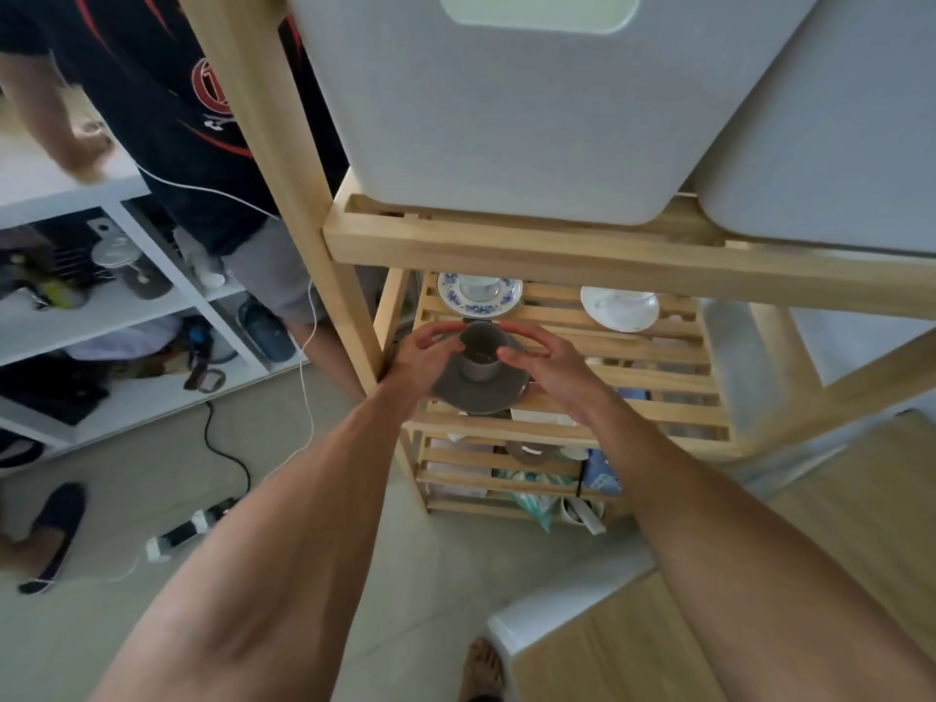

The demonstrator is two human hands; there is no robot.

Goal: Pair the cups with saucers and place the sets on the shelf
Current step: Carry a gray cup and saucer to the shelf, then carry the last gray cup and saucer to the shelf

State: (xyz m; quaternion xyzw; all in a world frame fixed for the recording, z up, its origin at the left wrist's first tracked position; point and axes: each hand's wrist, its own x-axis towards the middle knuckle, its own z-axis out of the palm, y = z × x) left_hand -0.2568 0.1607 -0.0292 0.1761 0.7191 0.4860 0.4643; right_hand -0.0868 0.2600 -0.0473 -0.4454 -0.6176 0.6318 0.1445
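Observation:
A grey cup [480, 353] stands upright on a grey saucer [478, 392] at the front left of the slatted wooden shelf [653, 357]. My left hand [421, 358] grips the saucer's left side. My right hand [547, 362] holds its right side, with the thumb touching the cup. Whether the saucer rests on the slats or hangs just above them I cannot tell. Further back on the same shelf stand a white cup on a blue-patterned saucer [478, 293] and a white cup on a white saucer [620, 306].
Two large white bins [506, 119] fill the shelf above, close over the cups. The lower shelf [506, 478] holds packets and clutter. Another person [167, 93] stands at the left by a white shelving unit [126, 316]. Cables and a power strip [187, 529] lie on the floor.

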